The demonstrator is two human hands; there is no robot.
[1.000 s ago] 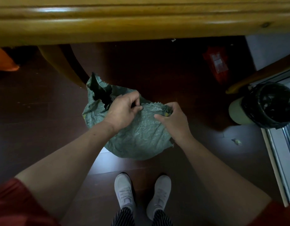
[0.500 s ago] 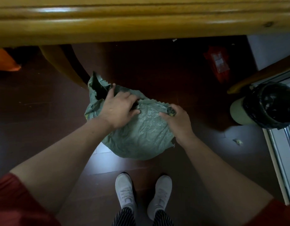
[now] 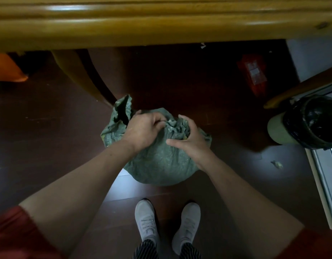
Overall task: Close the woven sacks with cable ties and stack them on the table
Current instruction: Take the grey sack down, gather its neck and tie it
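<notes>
Green woven sack sits on the floor, under both your hands. Your left hand grips bunched fabric at the mouth. Your right hand, just beside it, curls round the same gather, likely squeezing a neck for a tie. A loose flap gapes beyond your left hand. No cable tie visible. The surface lies beyond both hands.

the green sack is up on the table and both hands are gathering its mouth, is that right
Not quite. The green woven sack sits on the dark floor, not on the table; the head view shows it just ahead of the person's shoes. The rest holds: the left hand and right hand are both gathering its mouth.
</notes>
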